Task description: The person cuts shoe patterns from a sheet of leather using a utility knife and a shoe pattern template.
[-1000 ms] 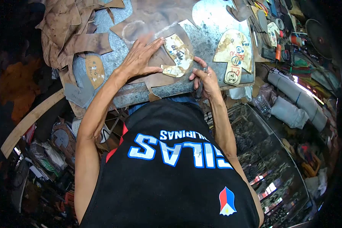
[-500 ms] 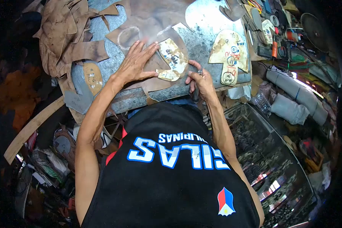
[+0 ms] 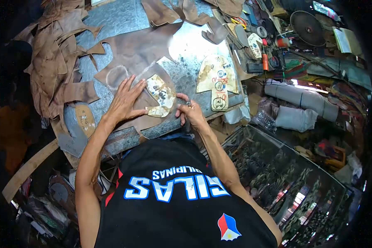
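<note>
Crowding the scuffed grey metal surface (image 3: 111,20) from the left is a heap of wrinkled brown leather scraps (image 3: 49,70), and a tan oval template (image 3: 85,118) lies by the left forearm. To the right, a cream mushroom-shaped template (image 3: 217,78), lettered in red and black, sits well apart from the right hand (image 3: 190,112). Between the hands, a stained cream crescent-shaped template (image 3: 166,97) lies flat on a smooth, irregularly cut brown leather sheet (image 3: 136,47). The left hand (image 3: 126,99) has its grip spread wide, palm down, thumb touching the crescent's lower end; the right grip is narrow, curled about a slim dark handle (image 3: 187,127), mostly hidden from me.
</note>
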### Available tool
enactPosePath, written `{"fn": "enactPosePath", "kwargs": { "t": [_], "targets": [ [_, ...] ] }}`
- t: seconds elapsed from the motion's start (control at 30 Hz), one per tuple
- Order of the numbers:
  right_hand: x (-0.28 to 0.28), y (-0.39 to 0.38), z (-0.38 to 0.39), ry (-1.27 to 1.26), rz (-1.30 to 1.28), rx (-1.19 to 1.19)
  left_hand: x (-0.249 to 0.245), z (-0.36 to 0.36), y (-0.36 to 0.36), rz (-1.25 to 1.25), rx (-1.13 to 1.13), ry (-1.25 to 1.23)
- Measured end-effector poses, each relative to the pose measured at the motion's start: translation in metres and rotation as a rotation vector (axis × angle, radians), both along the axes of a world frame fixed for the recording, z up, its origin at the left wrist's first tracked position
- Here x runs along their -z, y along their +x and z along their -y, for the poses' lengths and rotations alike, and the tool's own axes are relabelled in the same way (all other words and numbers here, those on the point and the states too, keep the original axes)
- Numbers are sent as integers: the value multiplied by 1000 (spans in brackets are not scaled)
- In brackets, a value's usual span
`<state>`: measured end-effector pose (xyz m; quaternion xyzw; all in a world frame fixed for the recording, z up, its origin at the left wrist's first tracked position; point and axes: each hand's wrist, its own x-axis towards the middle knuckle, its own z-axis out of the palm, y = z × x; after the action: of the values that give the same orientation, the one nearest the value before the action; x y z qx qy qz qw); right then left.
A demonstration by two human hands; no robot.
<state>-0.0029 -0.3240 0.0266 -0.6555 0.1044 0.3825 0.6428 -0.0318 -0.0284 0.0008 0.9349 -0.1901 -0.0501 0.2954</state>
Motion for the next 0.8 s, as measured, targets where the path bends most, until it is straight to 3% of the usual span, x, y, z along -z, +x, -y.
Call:
{"fn": "enactPosePath", "kwargs": {
  "t": [0.67,0.8],
  "targets": [
    [0,5,-2,80,-43,85,5,-1,-2,27,-1,1],
    [9,14,-14,-65,89,138,18,-1,-5,60,-38,-21]
  ]
}}
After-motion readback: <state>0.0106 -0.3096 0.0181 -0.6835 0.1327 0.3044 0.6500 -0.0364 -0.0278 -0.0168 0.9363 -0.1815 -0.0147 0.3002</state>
